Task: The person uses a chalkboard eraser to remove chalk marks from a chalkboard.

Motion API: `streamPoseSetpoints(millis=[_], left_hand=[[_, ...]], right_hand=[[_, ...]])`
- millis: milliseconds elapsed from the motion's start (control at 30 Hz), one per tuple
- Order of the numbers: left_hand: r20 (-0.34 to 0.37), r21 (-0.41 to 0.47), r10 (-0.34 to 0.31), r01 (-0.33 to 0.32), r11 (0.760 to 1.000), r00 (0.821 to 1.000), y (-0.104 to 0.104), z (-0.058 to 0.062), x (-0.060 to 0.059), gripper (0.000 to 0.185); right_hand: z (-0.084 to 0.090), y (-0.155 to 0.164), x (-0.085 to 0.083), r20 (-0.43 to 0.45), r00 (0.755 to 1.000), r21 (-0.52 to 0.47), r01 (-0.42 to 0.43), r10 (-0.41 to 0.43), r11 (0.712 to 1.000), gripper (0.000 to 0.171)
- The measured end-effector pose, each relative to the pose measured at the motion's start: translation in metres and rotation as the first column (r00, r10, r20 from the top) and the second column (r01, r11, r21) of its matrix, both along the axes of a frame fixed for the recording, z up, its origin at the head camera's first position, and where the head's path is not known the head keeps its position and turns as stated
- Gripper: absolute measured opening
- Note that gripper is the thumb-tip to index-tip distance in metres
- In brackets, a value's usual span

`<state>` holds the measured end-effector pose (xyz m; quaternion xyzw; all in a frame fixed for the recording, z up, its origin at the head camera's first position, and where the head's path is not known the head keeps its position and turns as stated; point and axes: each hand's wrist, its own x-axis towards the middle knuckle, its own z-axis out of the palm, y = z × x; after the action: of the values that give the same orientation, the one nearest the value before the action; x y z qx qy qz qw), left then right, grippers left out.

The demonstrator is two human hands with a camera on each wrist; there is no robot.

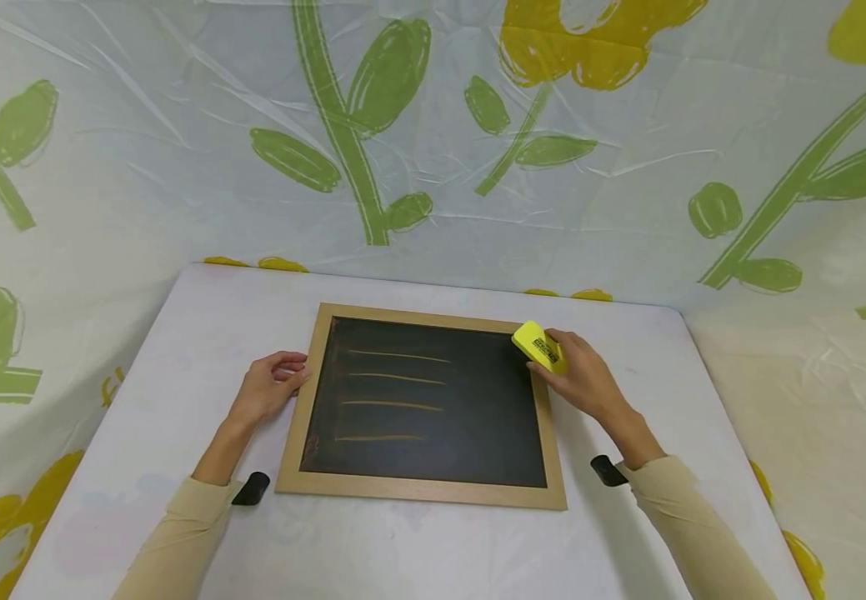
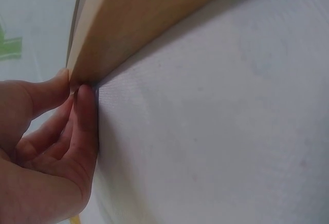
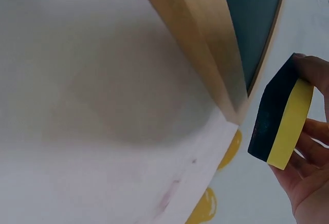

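A wood-framed chalkboard (image 1: 478, 417) lies flat on a white table, with several orange-brown chalk lines (image 1: 395, 406) across its left half. My left hand (image 1: 271, 387) pinches the left edge of its frame; in the left wrist view the thumb (image 2: 51, 90) is at the frame's top edge and the fingertips are against its lower side. Over the upper right corner, my right hand (image 1: 583, 371) grips a yellow board eraser (image 1: 540, 347) with black print. The right wrist view shows the eraser's dark felt face (image 3: 275, 111) held apart from the board.
The white table (image 1: 417, 550) extends around the board on every side. Behind it and at the sides hangs a pale sheet (image 1: 200, 167) printed with green stems and yellow flowers. Black pieces (image 1: 251, 489) stick out beside both sleeve cuffs.
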<state>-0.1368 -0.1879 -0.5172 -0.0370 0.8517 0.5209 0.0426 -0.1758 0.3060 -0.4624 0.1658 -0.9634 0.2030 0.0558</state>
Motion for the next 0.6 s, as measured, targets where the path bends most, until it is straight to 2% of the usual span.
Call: streamPoseSetpoints(millis=[233,467,600], left_hand=[[-0.012,0.001,-0.003,0.003,1.000,1.000,-0.001,-0.001,0.000,0.035],[0.000,0.020,0.010,-0.010,1.000,1.000,-0.001,-0.003,-0.001,0.034],[-0.003,0.016,0.014,-0.014,1.000,1.000,-0.002,-0.005,-0.002,0.034]], right_hand=[[0.004,-0.015,-0.001,-0.030,0.998,0.032,-0.061,0.062,0.998,0.070],[0.004,-0.027,-0.002,0.003,0.994,0.058,-0.108,0.109,0.992,0.067],[0.004,-0.033,-0.002,-0.010,0.988,0.060,-0.152,0.153,0.987,0.065]])
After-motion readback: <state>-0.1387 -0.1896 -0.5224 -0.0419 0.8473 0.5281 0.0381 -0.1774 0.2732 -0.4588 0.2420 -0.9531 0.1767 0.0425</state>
